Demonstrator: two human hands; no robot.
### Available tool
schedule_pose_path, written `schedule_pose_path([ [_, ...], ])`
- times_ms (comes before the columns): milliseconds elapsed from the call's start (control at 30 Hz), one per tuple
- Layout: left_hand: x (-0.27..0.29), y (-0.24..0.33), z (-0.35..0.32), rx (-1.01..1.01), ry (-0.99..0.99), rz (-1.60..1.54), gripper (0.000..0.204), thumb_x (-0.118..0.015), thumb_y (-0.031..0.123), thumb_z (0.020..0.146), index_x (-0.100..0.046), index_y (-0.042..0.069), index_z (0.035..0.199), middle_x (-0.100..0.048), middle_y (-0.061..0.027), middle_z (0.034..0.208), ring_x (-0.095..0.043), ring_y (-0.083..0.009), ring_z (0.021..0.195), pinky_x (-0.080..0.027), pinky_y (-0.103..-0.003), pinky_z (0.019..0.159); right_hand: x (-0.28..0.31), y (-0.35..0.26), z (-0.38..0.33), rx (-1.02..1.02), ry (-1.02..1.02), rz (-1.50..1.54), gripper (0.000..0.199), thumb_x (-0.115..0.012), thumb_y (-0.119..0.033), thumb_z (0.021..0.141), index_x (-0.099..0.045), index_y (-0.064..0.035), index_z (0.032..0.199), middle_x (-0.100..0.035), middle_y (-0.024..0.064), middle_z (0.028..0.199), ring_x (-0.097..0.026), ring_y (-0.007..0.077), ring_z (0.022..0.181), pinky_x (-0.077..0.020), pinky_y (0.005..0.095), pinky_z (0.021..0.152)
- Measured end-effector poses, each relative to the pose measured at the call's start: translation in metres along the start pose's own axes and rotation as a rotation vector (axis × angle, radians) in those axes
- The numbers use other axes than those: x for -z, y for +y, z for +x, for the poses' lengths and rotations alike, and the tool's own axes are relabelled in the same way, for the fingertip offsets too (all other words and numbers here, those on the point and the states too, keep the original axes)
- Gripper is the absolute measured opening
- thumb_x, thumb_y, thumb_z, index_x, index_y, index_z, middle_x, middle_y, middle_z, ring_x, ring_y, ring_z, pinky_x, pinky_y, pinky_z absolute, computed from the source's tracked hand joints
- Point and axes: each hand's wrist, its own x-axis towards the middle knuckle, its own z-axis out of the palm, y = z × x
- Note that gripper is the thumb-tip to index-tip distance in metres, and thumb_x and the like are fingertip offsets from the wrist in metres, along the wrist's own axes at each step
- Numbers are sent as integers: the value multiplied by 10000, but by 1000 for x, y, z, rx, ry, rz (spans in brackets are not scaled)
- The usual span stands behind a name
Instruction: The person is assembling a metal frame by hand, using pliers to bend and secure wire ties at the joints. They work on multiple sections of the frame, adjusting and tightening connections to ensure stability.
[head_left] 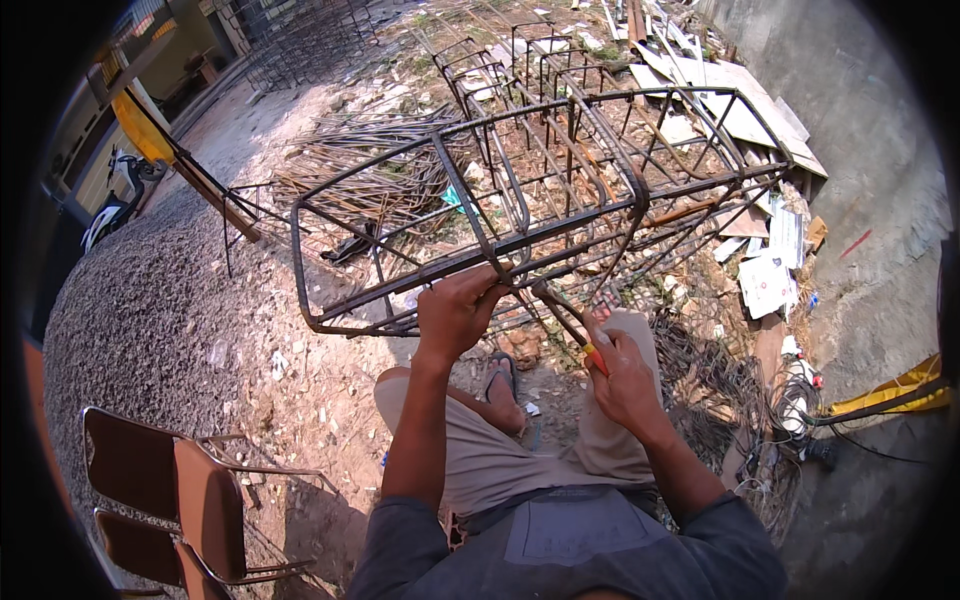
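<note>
A long rebar cage (400,275) of dark steel bars and bent stirrups lies across in front of me. My left hand (456,312) is closed at its near lower bars, where a stirrup crosses. Any tie wire between those fingers is too small to make out. In my right hand (628,378) is a pair of pincers (566,318) with red and yellow handle grips. The pincers' head points up and left, close beside the near bars and just right of my left hand. Whether its jaws touch a wire cannot be told.
Loose rods (375,165) are heaped beyond the cage. A gravel pile (150,300) rises at left, above brown chairs (210,490). Boards (735,115) and scraps lie by the concrete wall (880,200) at right. Tangled wire (715,390) lies near my right knee.
</note>
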Motion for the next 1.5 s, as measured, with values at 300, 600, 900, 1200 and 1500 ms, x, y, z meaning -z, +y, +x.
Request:
schedule_pose_path([
  [300, -4, -6, 0, -37, 59, -20, 253, -792, 222, 885, -798, 210, 1138, -787, -23, 977, -736, -192, 737, -555, -297, 629, 3, -5, 23, 190, 165, -351, 731, -691, -109, 922, -426, -253, 1588, -469, 251, 1381, -469, 445, 1297, -408, 550, 1065],
  [600, -3, -4, 1, -37, 48, -3, 251, -801, 241, 878, -802, 204, 1126, -788, -26, 967, -731, -183, 721, -551, -293, 620, 13, -9, 27, 120, -28, -435, 609, -622, -216, 1004, -434, -252, 1582, -617, 177, 1163, -609, 372, 1052, -468, 504, 864],
  [900, 2, -5, -1, -27, -6, 34, 224, -772, 248, 905, -801, 210, 1124, -784, -7, 960, -733, -203, 746, -550, -312, 624, 28, -5, 39, 25, -399, 164, 285, -630, -313, 1029, -578, -53, 1134, -674, 157, 795, -661, 392, 722, -503, 476, 634],
  [1200, 4, -3, -3, 6, -62, -7, 240, -751, 225, 926, -789, 213, 1163, -785, -27, 984, -749, -212, 783, -559, -314, 654, 28, 1, 44, -200, -674, 666, 326, -825, -214, 902, -550, -42, 926, -612, 50, 664, -567, 119, 501, -427, 280, 442],
  [1500, -2, -7, 3, -33, 43, -32, 172, -758, 305, 919, -800, 229, 1068, -778, -20, 901, -722, -215, 687, -511, -332, 554, -15, 26, 45, 28, -256, 240, 466, -832, -327, 828, -557, -42, 1074, -666, 96, 667, -664, 244, 550, -518, 389, 538],
])
